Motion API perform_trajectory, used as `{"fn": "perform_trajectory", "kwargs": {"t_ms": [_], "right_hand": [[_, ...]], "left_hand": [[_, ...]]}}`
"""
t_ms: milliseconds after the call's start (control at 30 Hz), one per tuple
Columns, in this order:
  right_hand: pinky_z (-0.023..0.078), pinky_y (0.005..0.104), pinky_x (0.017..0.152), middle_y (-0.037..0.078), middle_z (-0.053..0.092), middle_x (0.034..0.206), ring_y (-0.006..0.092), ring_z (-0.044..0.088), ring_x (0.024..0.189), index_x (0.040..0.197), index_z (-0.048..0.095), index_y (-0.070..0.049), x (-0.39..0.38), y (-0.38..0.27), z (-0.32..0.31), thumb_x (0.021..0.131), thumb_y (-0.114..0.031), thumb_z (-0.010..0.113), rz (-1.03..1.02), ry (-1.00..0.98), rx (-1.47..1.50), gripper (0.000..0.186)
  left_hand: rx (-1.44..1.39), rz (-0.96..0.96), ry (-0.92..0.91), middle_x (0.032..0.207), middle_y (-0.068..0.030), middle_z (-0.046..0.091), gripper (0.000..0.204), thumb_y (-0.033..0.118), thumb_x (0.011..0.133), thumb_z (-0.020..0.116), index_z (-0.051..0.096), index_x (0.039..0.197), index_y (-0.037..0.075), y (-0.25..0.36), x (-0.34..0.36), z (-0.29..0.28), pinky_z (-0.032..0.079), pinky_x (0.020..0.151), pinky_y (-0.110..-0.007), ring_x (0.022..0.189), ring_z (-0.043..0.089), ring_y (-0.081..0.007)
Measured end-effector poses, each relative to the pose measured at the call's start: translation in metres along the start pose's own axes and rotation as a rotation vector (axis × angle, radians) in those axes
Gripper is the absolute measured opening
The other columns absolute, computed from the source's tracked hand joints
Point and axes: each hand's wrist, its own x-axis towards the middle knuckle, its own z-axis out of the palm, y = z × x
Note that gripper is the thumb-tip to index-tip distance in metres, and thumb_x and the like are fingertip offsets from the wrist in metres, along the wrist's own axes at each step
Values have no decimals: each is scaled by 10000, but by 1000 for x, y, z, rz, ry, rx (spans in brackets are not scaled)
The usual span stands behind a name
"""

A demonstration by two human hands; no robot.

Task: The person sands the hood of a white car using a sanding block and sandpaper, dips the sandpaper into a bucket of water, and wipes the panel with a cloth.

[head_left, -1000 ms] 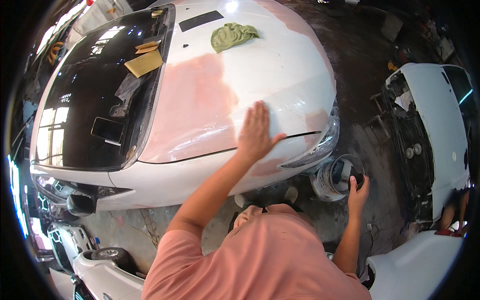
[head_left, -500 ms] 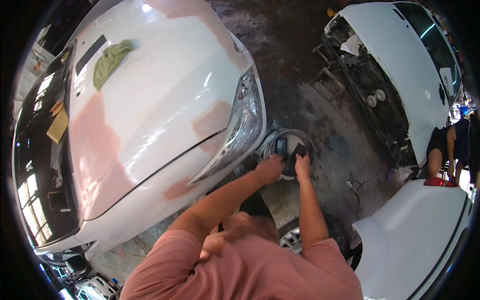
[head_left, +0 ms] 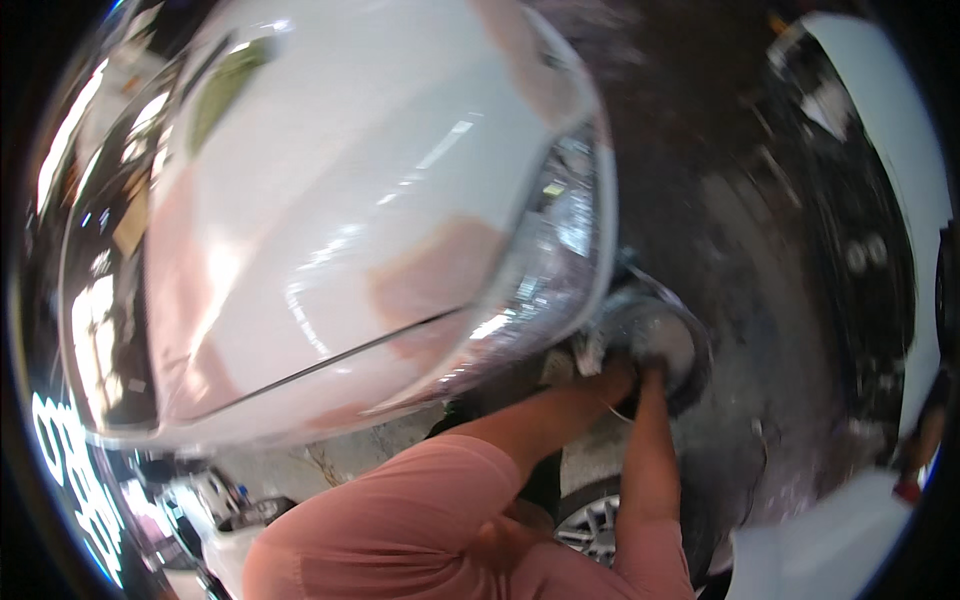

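Both arms reach down to a round bucket [head_left: 703, 345] beside the car's front corner, with pale cloudy liquid [head_left: 668, 340] in it. My left hand [head_left: 616, 378] is at its near left side, my right hand [head_left: 651, 366] just to the right, close to the left one. Blur and shadow hide the fingers of both, and whatever they may hold. Left of the bucket is the white car's hood [head_left: 330, 190], with pinkish filler patches [head_left: 440, 270]. Clear plastic film seems to cover its headlight [head_left: 535, 270].
A green cloth [head_left: 225, 90] lies on the far left of the hood. At the right stands another white car [head_left: 880, 110] with its front end stripped open. A wheel [head_left: 590, 530] lies near me, by a white body panel [head_left: 810, 545]. A person's arm [head_left: 925, 435] shows at the right edge.
My view has swung, so the cars and bucket sit further right. Both hands have lowered into the bucket area and come closer together. The dark sheet in my right hand no longer shows.
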Motion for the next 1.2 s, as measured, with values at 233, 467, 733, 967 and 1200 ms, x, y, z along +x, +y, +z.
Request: {"fn": "perform_trajectory", "kwargs": {"t_ms": [233,467,733,967,1200], "right_hand": [[390,475,1187,274,512,1562,399,501,1441,1573,357,67,-153,-25,-101,1103,-222,469,160,322,951,563],[385,503,1198,353,436,1583,482,446,1467,1602,298,97,-226,-26,-113,1039,-10,430,162,531,1007,589],[354,500,1220,335,419,1596,472,424,1481,1565,372,107,-231,-25,-158,1057,-56,463,88,707,860,541],[334,488,1234,365,456,1547,487,437,1451,1505,430,149,-248,-82,-216,1067,-185,562,-4,938,825,566],[409,433,1139,232,585,1477,356,579,1306,1465,496,91,-261,-147,-236,1065,-203,613,-150,821,1612,511]], "left_hand": [[-215,-118,-194,1448,-222,650,498,329,1027,536,686,1384,16,33,-88,-63,512,1082,-530,1288,656,-407],[-173,286,267,1131,-238,749,308,195,940,603,761,1133,16,-9,-182,-88,600,945,-514,1101,733,-422],[-58,468,290,1042,-275,741,228,194,936,632,744,967,-2,-72,-231,-111,610,864,-529,1011,738,-437],[-186,301,433,1139,-230,717,384,363,1077,547,728,1027,28,-75,-335,-148,572,923,-537,1088,706,-419],[-243,115,453,1027,-169,737,423,451,1107,492,731,1069,104,-110,-412,-147,595,791,-519,966,724,-394]]}}
